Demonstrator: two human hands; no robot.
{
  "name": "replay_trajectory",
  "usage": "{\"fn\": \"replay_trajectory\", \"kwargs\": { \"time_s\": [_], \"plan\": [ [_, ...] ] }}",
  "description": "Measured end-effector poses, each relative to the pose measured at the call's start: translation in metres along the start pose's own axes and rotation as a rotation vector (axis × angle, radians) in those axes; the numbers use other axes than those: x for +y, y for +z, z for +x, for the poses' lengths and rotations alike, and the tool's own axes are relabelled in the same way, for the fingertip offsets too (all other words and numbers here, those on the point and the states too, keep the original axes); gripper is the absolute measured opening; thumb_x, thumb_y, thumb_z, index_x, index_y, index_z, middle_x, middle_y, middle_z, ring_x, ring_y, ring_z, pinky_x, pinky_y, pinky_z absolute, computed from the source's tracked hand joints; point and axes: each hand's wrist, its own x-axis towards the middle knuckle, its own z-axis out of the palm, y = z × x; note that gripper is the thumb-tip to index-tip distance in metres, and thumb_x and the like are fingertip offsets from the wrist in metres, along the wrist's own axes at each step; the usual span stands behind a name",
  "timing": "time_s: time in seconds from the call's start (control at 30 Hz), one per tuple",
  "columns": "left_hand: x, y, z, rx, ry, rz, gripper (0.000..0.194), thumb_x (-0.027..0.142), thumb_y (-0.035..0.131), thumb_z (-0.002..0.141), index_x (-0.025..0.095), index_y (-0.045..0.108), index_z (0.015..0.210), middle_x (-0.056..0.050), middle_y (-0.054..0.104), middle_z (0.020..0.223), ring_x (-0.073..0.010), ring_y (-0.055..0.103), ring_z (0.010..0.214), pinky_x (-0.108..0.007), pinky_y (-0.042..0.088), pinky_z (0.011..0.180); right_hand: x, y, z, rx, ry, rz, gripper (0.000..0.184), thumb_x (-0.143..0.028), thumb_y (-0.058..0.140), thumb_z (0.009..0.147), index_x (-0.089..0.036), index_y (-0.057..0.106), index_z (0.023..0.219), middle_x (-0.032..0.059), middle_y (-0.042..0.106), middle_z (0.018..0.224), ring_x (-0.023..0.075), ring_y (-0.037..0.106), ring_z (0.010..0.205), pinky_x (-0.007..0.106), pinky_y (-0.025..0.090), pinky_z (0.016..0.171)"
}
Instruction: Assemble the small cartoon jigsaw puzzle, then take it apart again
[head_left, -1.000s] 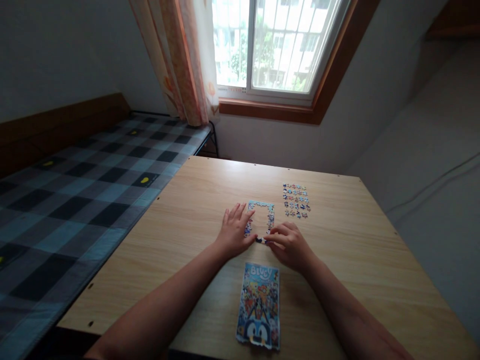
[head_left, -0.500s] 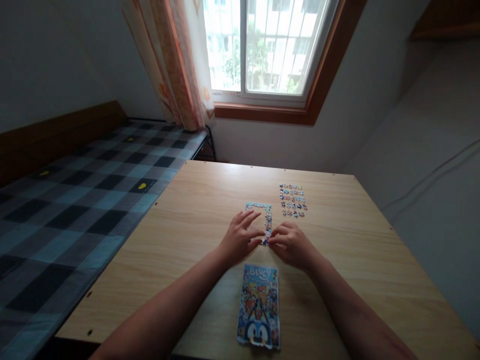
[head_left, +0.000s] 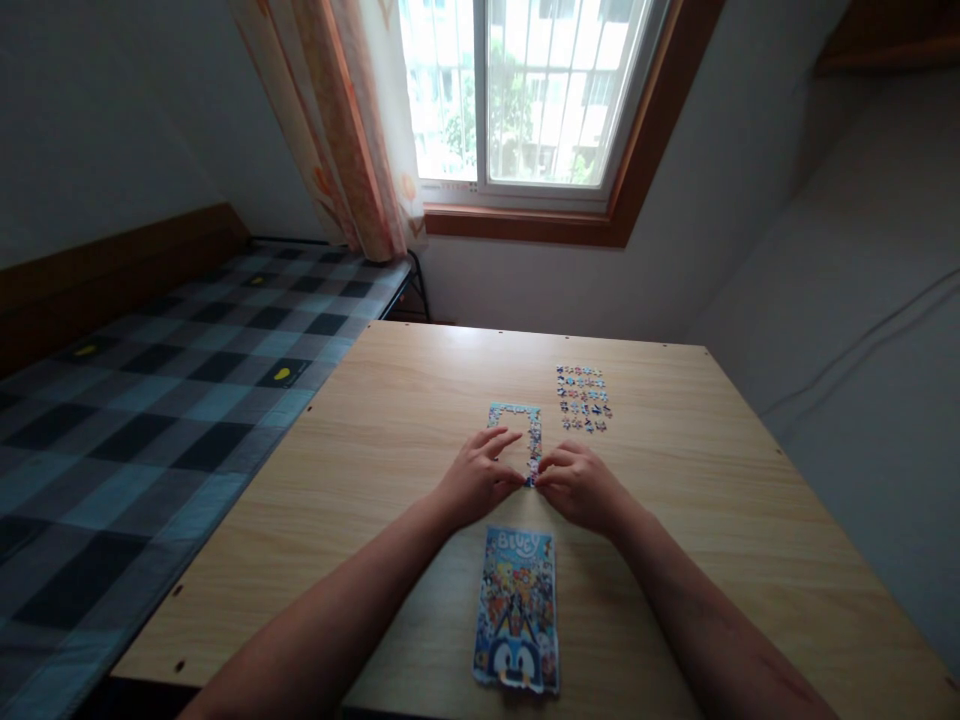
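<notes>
Lying near the puzzle (head_left: 535,437): loose pieces (head_left: 584,395), printed sheet (head_left: 516,610).

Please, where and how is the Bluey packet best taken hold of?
The packet lies flat, so an edge seems best: pinch its right long side, coming from the right with the right hand. That side looks fairly straight, while the near end looks ragged.

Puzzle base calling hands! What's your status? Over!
Left hand, right hand: both at near right corner of puzzle border. Tabletop shows inside. Loose pieces in rows, farther right. Left hand hides part of border.
</notes>
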Motion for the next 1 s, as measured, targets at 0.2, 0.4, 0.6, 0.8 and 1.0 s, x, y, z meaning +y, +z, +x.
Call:
{"fn": "replay_trajectory", "kwargs": {
  "time_s": [0.2,0.4,0.6,0.8,1.0],
  "plan": [
    [-0.001,0.0,-0.001,0.004,0.014,-0.003,0.011,0.031,0.072,0.088,0.035,0.083,0.089,-0.006,0.06,0.142,-0.0305,0.048,0.137,-0.053,0.042,0.112,0.0,-0.001,0.001,0.007,0.002,0.017,0.015,-0.016,0.065,0.089,-0.025,0.077,0.084,0.0034,0.075,0.089,0.0186,0.062,0.085,0.036,0.05,0.083],
    [-0.003,0.005,-0.002,0.023,0.023,0.016,0.01,0.031,0.074,0.087,0.035,0.083,0.087,-0.005,0.061,0.141,-0.0308,0.049,0.136,-0.053,0.043,0.111,-0.001,0.0,0.001,-0.006,0.009,0.018,0.016,-0.017,0.063,0.091,-0.024,0.076,0.084,0.0034,0.075,0.088,0.0186,0.061,0.083,0.036,0.05,0.082],
    [0.0,0.004,-0.002,0.023,0.026,0.05,0.01,0.03,0.073,0.087,0.034,0.082,0.086,-0.004,0.061,0.141,-0.0313,0.048,0.137,-0.054,0.042,0.112,0.001,0.003,0.001,-0.009,0.01,0.012,0.017,-0.019,0.062,0.092,-0.025,0.076,0.084,0.0045,0.075,0.088,0.019,0.062,0.082,0.036,0.05,0.082],
    [0.003,0.007,-0.002,0.045,0.008,0.013,0.013,0.029,0.073,0.087,0.033,0.081,0.096,-0.006,0.06,0.14,-0.0302,0.049,0.135,-0.054,0.043,0.112,-0.002,0.0,0.002,0.007,0.011,0.024,0.018,-0.021,0.061,0.093,-0.024,0.076,0.084,0.0053,0.075,0.089,0.0193,0.063,0.084,0.037,0.05,0.083],
    [-0.014,0.0,-0.001,0.158,-0.233,0.044,0.031,0.028,0.056,0.097,0.024,0.071,0.124,-0.011,0.057,0.142,-0.026,0.049,0.132,-0.047,0.04,0.114,0.004,0.0,-0.001,0.168,0.113,-0.071,0.015,-0.026,0.061,0.094,-0.024,0.075,0.091,0.0065,0.074,0.101,0.0225,0.063,0.1,0.043,0.045,0.098]
  ]
}}
